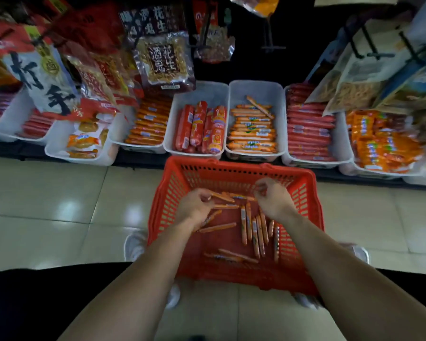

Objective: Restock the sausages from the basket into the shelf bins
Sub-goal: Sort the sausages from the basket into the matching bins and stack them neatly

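Glossy tiles [59, 193] — left hand [194, 205] grips slim sausages [224, 197] inside latticed red basket [172, 193].

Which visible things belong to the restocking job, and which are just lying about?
Job: red basket, thin orange sausages, matching white bin, left hand, right hand.
Lying about: thick red sausages, hanging peanut packets, floor tiles.
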`<state>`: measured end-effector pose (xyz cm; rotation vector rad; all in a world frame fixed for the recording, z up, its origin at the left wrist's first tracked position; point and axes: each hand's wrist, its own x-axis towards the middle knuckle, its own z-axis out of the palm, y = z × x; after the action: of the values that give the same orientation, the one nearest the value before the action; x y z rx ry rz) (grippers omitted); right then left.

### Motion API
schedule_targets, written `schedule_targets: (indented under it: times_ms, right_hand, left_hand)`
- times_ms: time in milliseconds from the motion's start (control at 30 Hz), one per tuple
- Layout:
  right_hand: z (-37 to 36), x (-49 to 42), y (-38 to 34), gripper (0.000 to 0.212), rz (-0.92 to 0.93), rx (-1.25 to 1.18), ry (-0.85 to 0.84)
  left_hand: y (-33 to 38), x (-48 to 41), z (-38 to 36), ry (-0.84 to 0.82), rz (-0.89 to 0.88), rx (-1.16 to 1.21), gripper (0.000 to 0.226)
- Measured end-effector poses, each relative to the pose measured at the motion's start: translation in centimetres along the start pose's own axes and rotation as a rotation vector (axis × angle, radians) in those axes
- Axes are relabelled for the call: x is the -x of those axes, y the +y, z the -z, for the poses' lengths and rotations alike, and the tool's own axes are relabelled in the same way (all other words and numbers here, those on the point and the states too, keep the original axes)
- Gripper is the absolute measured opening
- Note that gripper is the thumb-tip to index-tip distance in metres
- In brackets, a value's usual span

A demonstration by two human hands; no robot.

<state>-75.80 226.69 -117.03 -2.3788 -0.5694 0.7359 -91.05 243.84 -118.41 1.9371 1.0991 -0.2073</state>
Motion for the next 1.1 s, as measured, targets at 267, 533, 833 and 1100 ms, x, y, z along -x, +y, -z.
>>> schedule_targets:
  times_ms: [267,533,833,1100]
  right_hand:
    - [-5.8,1.3,10.5,0.084,-0.405,0.137,-0.190]
    - [-12.7,-0.9,13.4,0.132,-0.639,0.103,-0.142]
    - [-15.3,-3.5,13.5,0.144,-0.618,0.261,-0.077]
    - [-14.8,-4.2,12.8,0.145,-0.550,0.366,-0.182]
  left_hand:
    - [-5.2,-0.7,-5.8,-0.120,0.058,-0.260,0.076]
    - [-8.5,-5.5,-9.9,-0.132,0.130,-0.528,0.125]
    - [-10.7,-8.5,-11.5,-0.199,-0.125,-0.719,0.121]
    - [-10.3,-8.3,-13.2,-0.060,-0.285,-0.937,0.050]
